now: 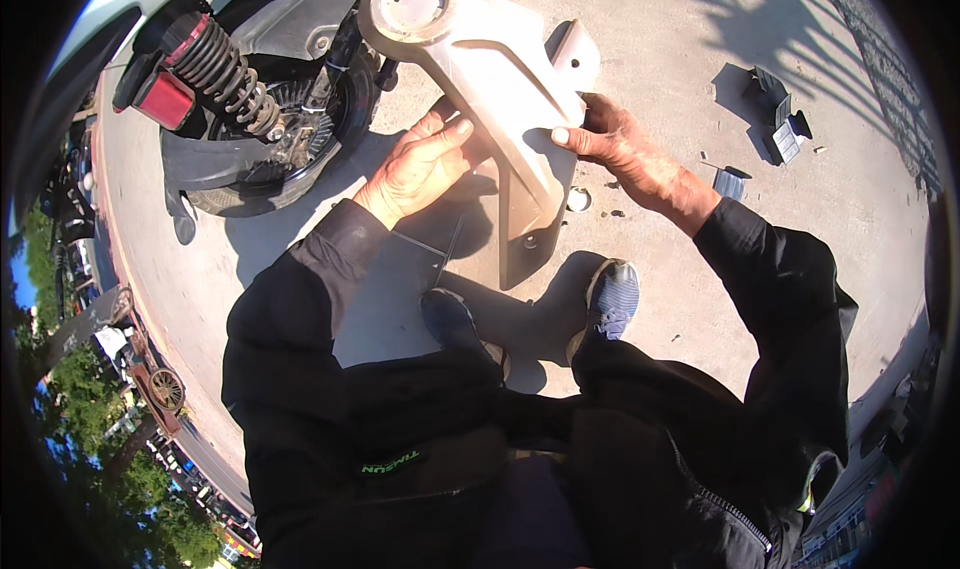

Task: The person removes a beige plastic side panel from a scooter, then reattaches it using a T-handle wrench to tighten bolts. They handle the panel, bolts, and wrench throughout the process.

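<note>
A pale, molded scooter body panel (495, 89) with a round opening at its upper end is held up in front of me, tilted, its narrow end pointing down. My left hand (420, 164) is closed at the panel's left edge, the thumb along the side and the other fingers partly hidden behind it. On the opposite edge, my right hand (625, 149) pinches the panel, thumb on the front face and fingers behind. Sunlight washes out much of the panel's upper surface.
At the left stands a scooter with a coil shock absorber (225, 79), a red light (163, 99) and a rear wheel (335, 159). Dark open boxes (775, 104) lie on the concrete at the right. A small round white piece (578, 199) lies beyond my right shoe (612, 294).
</note>
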`<state>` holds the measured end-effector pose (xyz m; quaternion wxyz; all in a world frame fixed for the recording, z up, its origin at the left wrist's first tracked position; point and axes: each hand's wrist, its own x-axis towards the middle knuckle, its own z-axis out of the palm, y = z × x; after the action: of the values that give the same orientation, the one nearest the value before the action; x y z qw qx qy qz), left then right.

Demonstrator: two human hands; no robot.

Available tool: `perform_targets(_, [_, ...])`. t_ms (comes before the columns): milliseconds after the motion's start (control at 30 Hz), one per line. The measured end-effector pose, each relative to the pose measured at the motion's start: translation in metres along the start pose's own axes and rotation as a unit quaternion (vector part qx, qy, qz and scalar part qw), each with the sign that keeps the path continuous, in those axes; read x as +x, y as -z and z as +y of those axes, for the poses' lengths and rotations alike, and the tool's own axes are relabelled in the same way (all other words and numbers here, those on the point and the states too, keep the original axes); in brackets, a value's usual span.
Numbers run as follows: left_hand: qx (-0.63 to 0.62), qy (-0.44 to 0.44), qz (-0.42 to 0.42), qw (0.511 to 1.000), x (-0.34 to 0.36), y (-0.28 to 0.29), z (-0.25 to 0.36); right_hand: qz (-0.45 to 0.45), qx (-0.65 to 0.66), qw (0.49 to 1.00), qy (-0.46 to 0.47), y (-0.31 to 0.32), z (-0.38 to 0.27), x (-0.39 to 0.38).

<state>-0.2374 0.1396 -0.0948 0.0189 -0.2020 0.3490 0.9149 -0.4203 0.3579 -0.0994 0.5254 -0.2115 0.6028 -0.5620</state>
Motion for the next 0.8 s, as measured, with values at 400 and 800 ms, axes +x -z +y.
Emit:
perform_targets(400, [0.017, -0.063, 0.098, 0.993, -0.103, 0.068, 0.014, -0.088, -0.504, 0.789, 0.339, -0.01, -0.11, 0.088])
perform_targets(800, [0.114, -0.207, 0.327, 0.915, -0.183, 0.125, 0.035, -0.085, -0.471, 0.744, 0.466, -0.133, -0.151, 0.137])
